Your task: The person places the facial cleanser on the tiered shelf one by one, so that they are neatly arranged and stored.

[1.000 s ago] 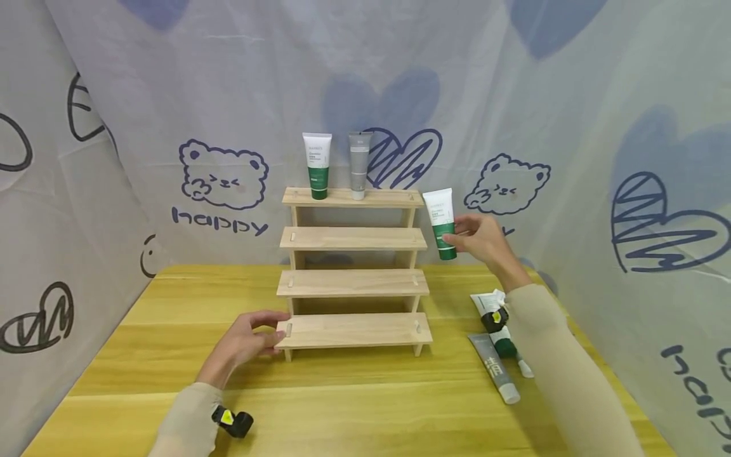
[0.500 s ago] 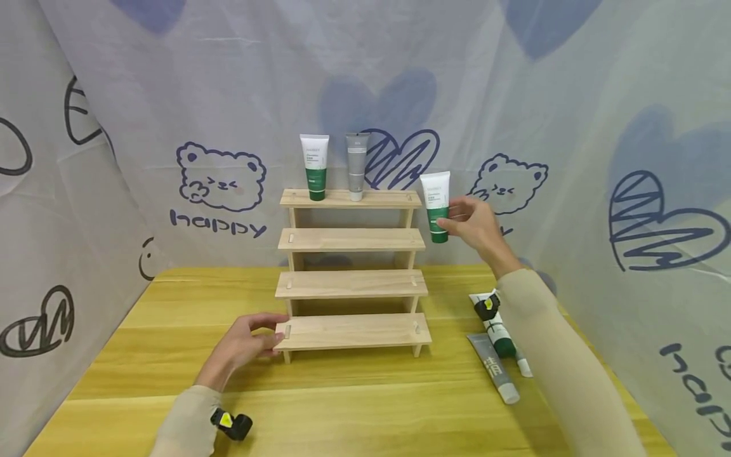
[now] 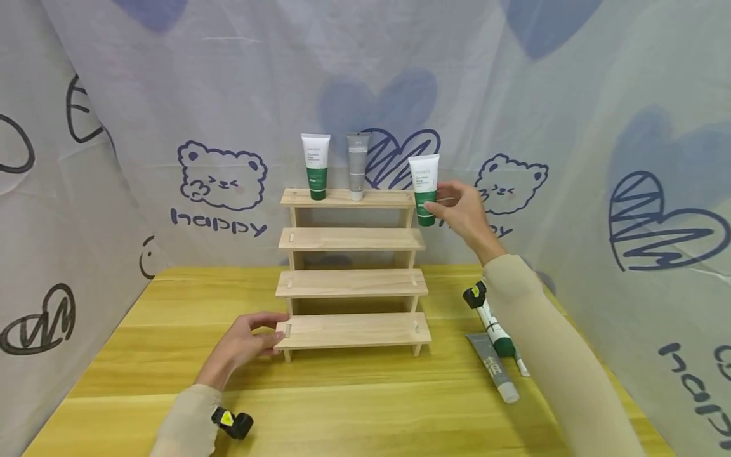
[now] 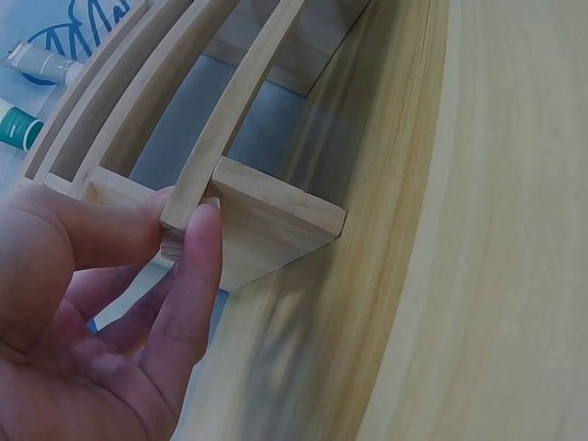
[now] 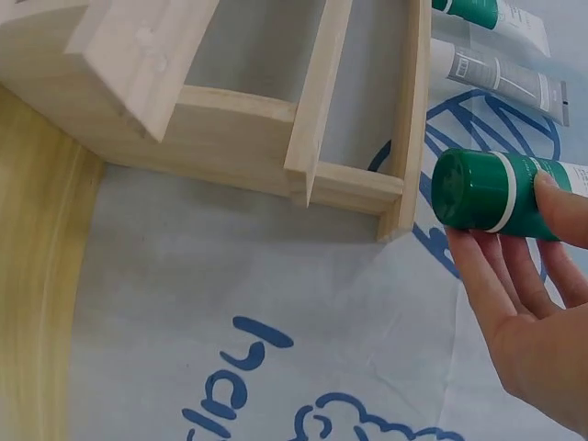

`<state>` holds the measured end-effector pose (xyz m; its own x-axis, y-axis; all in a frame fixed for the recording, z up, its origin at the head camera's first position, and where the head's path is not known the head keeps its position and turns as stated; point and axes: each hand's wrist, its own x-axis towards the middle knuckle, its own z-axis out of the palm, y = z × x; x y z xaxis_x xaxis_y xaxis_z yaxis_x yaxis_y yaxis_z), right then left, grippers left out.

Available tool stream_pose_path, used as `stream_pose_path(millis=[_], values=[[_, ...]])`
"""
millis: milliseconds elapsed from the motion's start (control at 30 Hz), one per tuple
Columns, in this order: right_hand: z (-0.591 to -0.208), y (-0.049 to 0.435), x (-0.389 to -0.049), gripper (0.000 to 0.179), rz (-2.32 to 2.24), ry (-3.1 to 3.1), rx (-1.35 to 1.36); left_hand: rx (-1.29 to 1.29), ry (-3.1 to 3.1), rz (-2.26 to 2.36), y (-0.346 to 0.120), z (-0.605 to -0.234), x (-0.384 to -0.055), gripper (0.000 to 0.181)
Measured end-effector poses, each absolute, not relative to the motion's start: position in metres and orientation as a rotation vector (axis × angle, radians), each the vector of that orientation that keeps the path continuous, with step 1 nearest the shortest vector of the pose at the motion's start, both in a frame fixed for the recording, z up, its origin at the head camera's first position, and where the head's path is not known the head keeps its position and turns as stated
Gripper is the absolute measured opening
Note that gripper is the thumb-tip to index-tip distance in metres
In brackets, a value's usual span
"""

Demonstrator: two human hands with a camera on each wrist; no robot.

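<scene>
My right hand grips a white tube with a green cap, cap down, in the air just right of the top step of a wooden stepped rack; the same green cap shows beside the rack's end in the right wrist view. A white-and-green tube and a grey tube stand upright on the top step. My left hand pinches the left end of the lowest step between thumb and fingers.
More tubes lie on the yellow wooden table to the right of the rack: a grey one and a white-and-green one. A printed cloth backdrop closes in the table behind and on both sides.
My right hand has lifted the green-capped tube up and to the left, from beside the second step to the level of the top step. The left hand has stayed on the lowest step.
</scene>
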<state>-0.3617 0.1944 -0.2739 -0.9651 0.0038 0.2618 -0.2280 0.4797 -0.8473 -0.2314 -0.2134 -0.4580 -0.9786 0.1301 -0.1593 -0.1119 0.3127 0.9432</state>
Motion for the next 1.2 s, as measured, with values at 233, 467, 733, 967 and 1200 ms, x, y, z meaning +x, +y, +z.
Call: stream_pose_path(millis=[233, 467, 733, 967, 1200], values=[[-0.268, 0.183, -0.373, 0.050, 1.553, -2.425, 0.197, 0.026, 2.379, 1.718, -0.213, -0.457, -0.232, 0.043], [-0.267, 0.169, -0.384, 0.048, 1.604, -2.335, 0.228, 0.029, 2.385, 1.714, -0.214, -0.457, -0.233, 0.041], [-0.268, 0.156, -0.398, 0.043, 1.554, -2.294, 0.280, 0.050, 2.383, 1.717, -0.214, -0.459, -0.233, 0.043], [-0.266, 0.147, -0.407, 0.043, 1.591, -2.244, 0.298, 0.062, 2.393, 1.709, -0.215, -0.460, -0.232, 0.043], [-0.266, 0.141, -0.417, 0.044, 1.614, -2.244, 0.274, 0.068, 2.394, 1.708, -0.215, -0.460, -0.233, 0.043]])
